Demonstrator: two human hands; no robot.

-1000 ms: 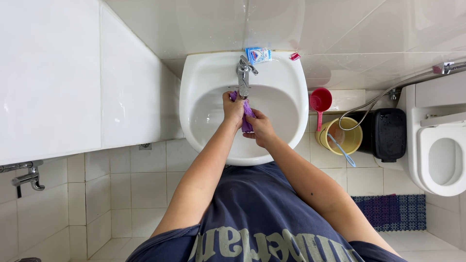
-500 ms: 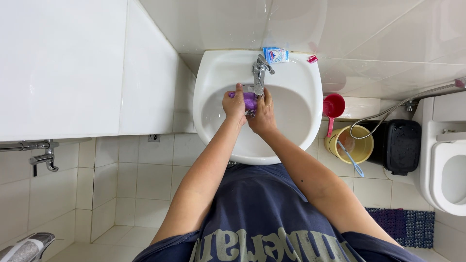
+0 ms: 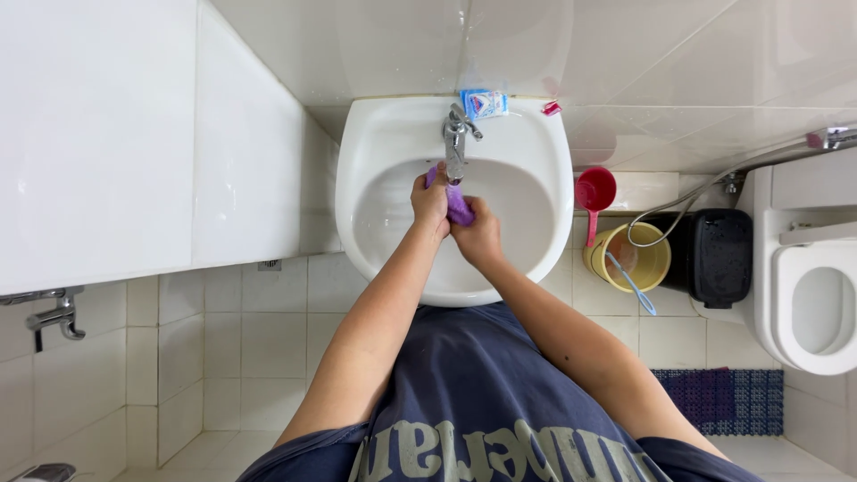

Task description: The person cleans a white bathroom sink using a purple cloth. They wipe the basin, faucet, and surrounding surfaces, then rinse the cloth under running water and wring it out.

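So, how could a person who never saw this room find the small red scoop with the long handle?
Start at the white ceramic washbasin on the tiled wall. Just right of its rim, above the round yellow plastic bucket, sits the small red plastic scoop, handle pointing down. It is the only red cup-shaped thing there; the black bin beside it is much larger.

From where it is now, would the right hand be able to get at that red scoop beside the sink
Probably yes. The right hand grips the purple cloth over the sink, and the red scoop sits just past the rim on that side, with nothing between them. The hand is full, though, so it would need to let go first.
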